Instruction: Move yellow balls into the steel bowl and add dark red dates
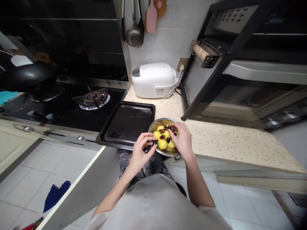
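A round metal bowl (153, 124) stands at the counter's front edge, holding several smooth yellow round fruits (162, 144) with several dark red oval grapes (168, 140) scattered over them. My left hand (140, 150) is at the bowl's left rim, thumb and fingers curled around a dark grape (154, 143). From the right, my right hand (182, 139) reaches over the bowl, its thumb and index finger closed about a dark grape (173, 129) on top of the fruit. The palm side of the right hand is hidden.
Left of the bowl lies a black baking tray (124, 123), jutting past the counter edge. Behind are a white rice cooker (155, 80) and its plugged cord. A microwave (251, 99) in a rack is at right; a gas hob (93, 97) with a wok (26, 76) is at left. Below, a cabinet door (83, 188) stands open.
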